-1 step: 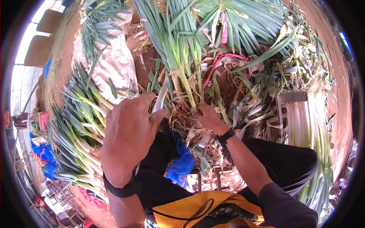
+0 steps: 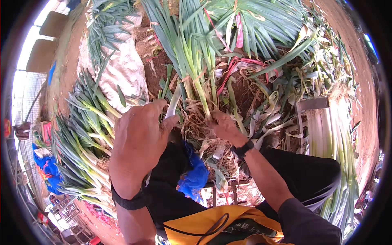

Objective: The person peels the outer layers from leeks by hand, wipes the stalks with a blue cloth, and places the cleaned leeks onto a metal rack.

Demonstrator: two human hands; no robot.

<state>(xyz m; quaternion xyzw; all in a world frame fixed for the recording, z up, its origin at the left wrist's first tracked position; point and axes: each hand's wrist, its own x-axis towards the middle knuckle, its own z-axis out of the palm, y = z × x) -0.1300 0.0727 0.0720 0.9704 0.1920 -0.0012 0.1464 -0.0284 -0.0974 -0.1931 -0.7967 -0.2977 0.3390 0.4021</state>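
My left hand (image 2: 136,143) is raised close to the camera, its fingers curled. A white green onion stalk (image 2: 174,100) runs between its thumb and forefinger; the palm side is hidden. Lower and to the right, my right hand (image 2: 225,127) pinches the pale base of another green onion (image 2: 201,92), near its roots. That onion's long green leaves point away from me, among several others in a loose bunch (image 2: 185,41). Dry roots and peeled husks (image 2: 196,122) lie beneath both hands.
Untrimmed green onions (image 2: 87,134) are heaped at the left, beside a white sack (image 2: 122,69). Cleaned white stalks (image 2: 326,134) rest in a metal frame (image 2: 313,103) at the right. Red ribbon (image 2: 241,61) and another leafy bundle (image 2: 261,24) lie ahead. Blue netting (image 2: 195,175) hangs by my legs.
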